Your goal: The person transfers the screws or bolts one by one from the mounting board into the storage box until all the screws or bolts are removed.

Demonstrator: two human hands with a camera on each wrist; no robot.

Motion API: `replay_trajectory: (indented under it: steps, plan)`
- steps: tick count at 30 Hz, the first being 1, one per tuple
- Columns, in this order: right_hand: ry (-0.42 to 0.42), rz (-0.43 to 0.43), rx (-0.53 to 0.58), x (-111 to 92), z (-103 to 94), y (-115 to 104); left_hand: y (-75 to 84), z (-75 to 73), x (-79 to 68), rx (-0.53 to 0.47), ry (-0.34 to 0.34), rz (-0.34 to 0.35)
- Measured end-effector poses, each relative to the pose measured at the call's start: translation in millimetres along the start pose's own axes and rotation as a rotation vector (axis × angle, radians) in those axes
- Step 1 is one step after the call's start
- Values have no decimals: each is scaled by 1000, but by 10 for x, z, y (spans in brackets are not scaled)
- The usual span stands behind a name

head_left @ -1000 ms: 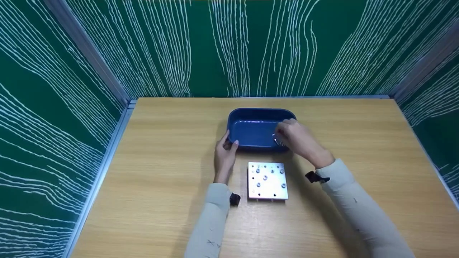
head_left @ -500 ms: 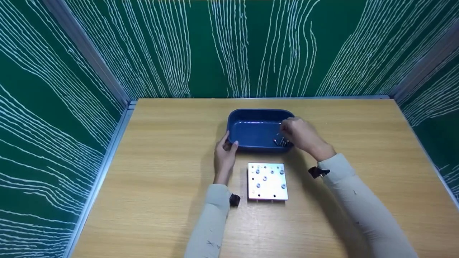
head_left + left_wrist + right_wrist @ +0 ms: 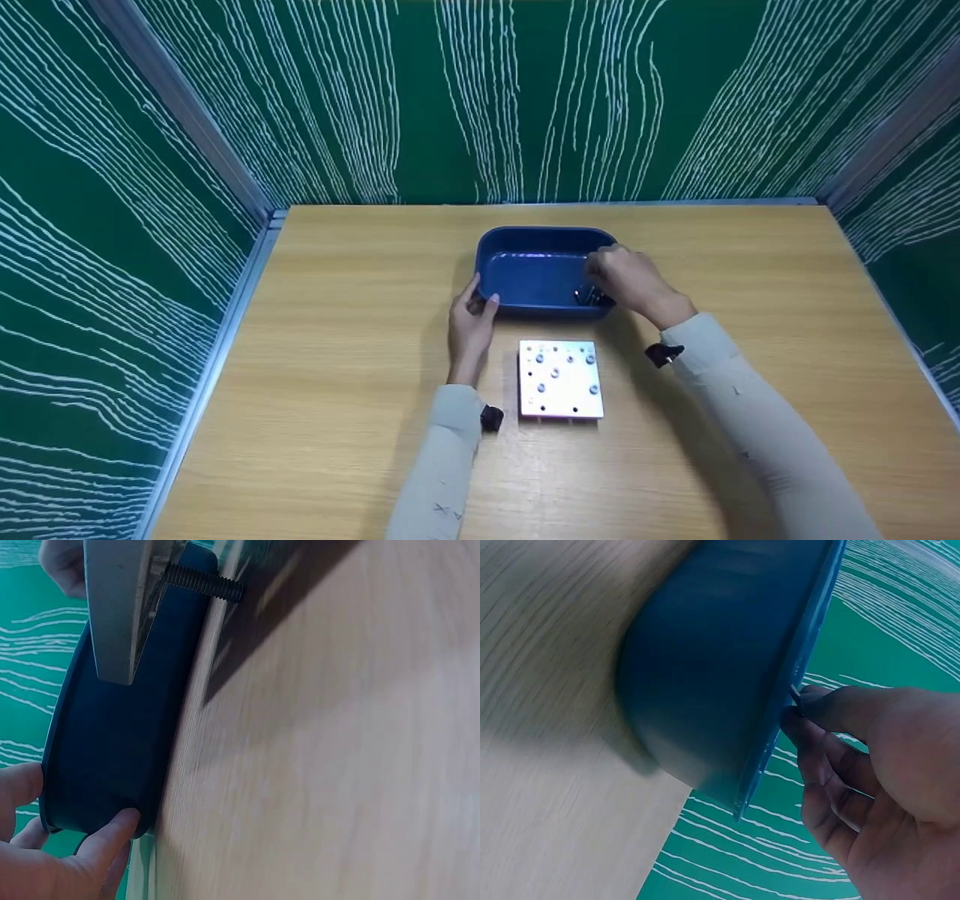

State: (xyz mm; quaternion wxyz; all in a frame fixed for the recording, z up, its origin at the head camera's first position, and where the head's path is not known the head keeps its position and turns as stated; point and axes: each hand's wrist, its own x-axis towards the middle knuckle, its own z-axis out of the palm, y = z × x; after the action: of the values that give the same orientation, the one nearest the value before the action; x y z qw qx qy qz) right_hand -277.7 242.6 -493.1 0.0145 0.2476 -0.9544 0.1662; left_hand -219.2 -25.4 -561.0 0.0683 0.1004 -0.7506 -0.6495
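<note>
My left hand (image 3: 470, 326) holds the near left corner of a dark blue tray (image 3: 536, 309), thumb on the near wall and fingers along the left end. Over the tray's right side, my right hand (image 3: 626, 281) pinches a small threaded screw (image 3: 795, 694), plain in the right wrist view. Several loose metal screws (image 3: 589, 295) lie in the near right corner of the tray, partly hidden by that hand. In front of the tray is a square silvery metal plate (image 3: 566, 397) with holes and several screws set in it. A threaded shank (image 3: 202, 583) sticks out beneath the plate in the left wrist view.
The wooden table (image 3: 337, 337) carries the tray and plate. Green panels (image 3: 420, 97) with white wavy lines stand behind and at both sides, with metal frame rails (image 3: 214, 345) along the table edges.
My right hand has moved slightly right and up from the tray's near right corner, then stayed there. My left hand, the tray and the plate have stayed in place.
</note>
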Motion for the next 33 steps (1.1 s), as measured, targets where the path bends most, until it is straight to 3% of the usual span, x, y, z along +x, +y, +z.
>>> replay_trajectory:
  steps: [33]
  plan:
    - [-61,-25,-59,97,138,104,5,5,-7,20,6,-30]
